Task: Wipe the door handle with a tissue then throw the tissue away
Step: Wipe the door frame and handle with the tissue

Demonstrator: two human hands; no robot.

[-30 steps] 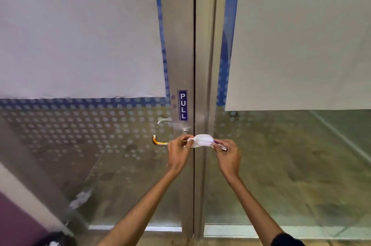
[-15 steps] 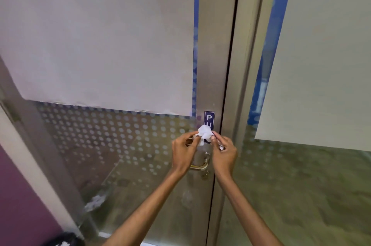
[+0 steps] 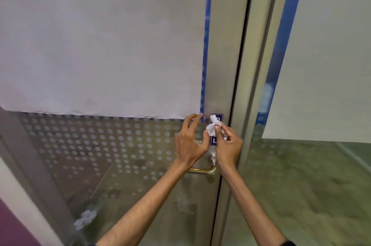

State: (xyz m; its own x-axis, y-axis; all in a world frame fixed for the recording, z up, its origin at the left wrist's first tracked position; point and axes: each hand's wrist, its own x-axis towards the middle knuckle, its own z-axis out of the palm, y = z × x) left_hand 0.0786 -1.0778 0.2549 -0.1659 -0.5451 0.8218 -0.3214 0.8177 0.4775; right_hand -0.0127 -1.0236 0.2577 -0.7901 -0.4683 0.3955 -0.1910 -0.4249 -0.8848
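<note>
A brass lever door handle (image 3: 202, 169) juts from the metal door stile, below my wrists. Above it, my right hand (image 3: 227, 145) pinches a small crumpled white tissue (image 3: 213, 126) at its fingertips, in front of the blue PULL sign (image 3: 217, 117). My left hand (image 3: 189, 141) is beside the tissue with fingers spread; its thumb is close to the tissue's lower edge, and I cannot tell if it touches. Neither hand is on the handle.
The glass door has a frosted dot pattern (image 3: 96, 141) and a large white sheet (image 3: 100, 44) covering its upper part. A second glass door with another white sheet (image 3: 329, 65) stands to the right. A purple wall (image 3: 12, 225) is at lower left.
Both hands rose from the handle with the tissue. My left hand let go of the tissue and spread its fingers. The view moved closer to the door and leftward.
</note>
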